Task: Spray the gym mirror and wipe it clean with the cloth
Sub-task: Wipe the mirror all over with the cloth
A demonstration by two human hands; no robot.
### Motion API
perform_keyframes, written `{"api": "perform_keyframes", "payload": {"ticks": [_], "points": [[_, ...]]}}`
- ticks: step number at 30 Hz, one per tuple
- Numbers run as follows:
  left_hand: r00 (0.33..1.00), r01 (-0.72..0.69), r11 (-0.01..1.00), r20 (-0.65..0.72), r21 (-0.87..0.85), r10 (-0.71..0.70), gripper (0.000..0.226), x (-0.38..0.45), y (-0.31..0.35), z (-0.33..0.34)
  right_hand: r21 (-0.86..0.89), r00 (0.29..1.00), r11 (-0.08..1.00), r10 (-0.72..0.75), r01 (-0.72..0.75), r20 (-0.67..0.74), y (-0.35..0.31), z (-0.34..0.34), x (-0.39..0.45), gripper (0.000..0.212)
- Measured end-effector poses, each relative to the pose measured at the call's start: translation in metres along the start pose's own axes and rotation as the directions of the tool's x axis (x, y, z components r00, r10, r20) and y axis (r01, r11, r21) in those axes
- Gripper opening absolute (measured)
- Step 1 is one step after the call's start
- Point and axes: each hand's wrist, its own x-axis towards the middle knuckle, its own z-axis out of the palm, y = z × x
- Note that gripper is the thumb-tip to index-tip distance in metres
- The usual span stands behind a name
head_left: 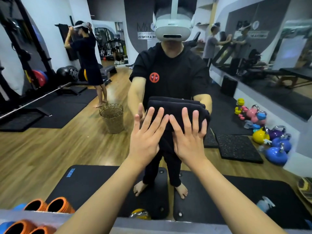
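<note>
I face the gym mirror (50,146), which fills most of the view. A folded black cloth (175,105) is pressed flat against the glass at chest height. My right hand (189,139) lies spread on the cloth's lower right part and pins it to the mirror. My left hand (146,137) is flat beside it, fingers apart, fingertips over the cloth's left edge. The reflection shows my own arms meeting my hands at the glass. A pale, blurred object that looks like a spray bottle (265,204) lies reflected on a black mat at the lower right.
A grey ledge (152,225) runs along the mirror's foot, with orange foam rollers (20,228) at the left. Reflected behind me: a wicker basket (113,118), coloured kettlebells (276,149), black floor mats, a barbell rack, and another person (87,56) standing at the left.
</note>
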Motion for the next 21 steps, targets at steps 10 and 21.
{"api": "perform_keyframes", "payload": {"ticks": [10, 21], "points": [[0.981, -0.069, 0.996, -0.176, 0.059, 0.078, 0.071, 0.177, -0.099, -0.065, 0.032, 0.988, 0.999, 0.036, -0.032, -0.147, -0.018, -0.055, 0.194, 0.056], [0.949, -0.062, 0.97, -0.288, 0.234, 0.13, 0.073, 0.397, -0.181, -0.137, 0.06, 0.96, 0.998, -0.014, 0.033, -0.281, 0.001, -0.141, 0.423, 0.052]]}}
